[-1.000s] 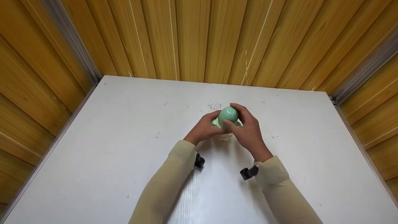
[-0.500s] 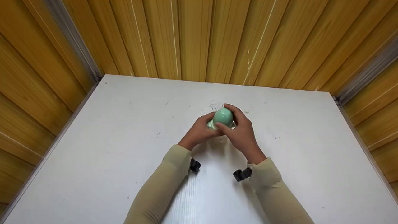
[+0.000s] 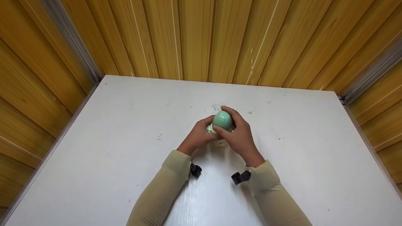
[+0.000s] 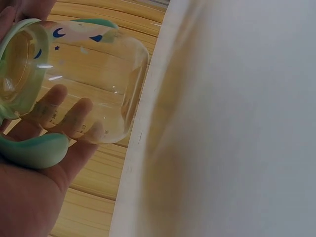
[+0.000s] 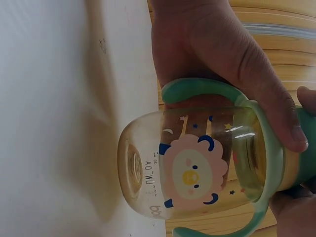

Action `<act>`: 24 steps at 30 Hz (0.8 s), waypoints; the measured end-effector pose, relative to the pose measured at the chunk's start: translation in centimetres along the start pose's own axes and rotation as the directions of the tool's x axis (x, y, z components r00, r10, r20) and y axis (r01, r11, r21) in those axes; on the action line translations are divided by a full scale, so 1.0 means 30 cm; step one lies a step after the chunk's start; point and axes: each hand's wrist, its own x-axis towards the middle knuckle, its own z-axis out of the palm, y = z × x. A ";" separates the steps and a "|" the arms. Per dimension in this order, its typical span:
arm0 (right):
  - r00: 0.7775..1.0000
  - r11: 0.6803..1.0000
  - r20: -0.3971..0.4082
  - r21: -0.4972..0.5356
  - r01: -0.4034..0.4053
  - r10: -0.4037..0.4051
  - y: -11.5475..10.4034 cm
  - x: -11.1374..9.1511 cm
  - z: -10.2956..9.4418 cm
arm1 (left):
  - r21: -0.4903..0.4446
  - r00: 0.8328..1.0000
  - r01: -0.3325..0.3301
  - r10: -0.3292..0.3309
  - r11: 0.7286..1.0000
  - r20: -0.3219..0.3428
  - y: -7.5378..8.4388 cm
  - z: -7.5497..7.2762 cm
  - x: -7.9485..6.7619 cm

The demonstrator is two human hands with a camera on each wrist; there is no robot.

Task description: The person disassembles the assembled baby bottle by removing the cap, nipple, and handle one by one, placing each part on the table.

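Observation:
A clear, amber-tinted baby bottle (image 5: 192, 168) with a printed sheep face is held upright between both hands. Its base looks raised off the table in the wrist views. My left hand (image 3: 199, 135) grips it around the collar and one green handle (image 4: 39, 152), with fingers spread behind the clear body and the thumb on the collar. From above, my right hand (image 3: 240, 135) grips the rounded mint-green cap (image 3: 222, 119), thumb on the near side and fingers on the far side. The cap sits at the bottle's top; whether it is loose cannot be told. The head view mostly hides the body.
The white table (image 3: 125, 125) spreads around the hands, with small scuffs and faint scribbles. Wood-look panels (image 3: 194, 40) rise behind it and at both sides, with grey metal posts in the corners. Black wrist cameras (image 3: 241, 177) sit at both cuffs.
Both hands have shifted slightly left and toward the person, carrying the bottle with them. The right hand's grip on the cap and the left hand's hold stay much the same.

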 end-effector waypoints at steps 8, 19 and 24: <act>1.000 1.000 -0.009 0.004 0.010 -0.010 0.000 -0.010 0.001 | 0.003 1.000 0.002 -0.002 1.000 0.004 0.005 0.002 -0.003; 0.999 0.999 -0.019 0.012 0.043 -0.042 -0.006 -0.022 -0.019 | -0.016 1.000 -0.027 0.027 1.000 0.006 0.026 0.013 -0.010; 0.999 0.999 -0.007 0.022 0.033 -0.033 -0.014 -0.026 -0.028 | -0.018 1.000 -0.024 0.024 1.000 0.012 0.086 0.007 -0.035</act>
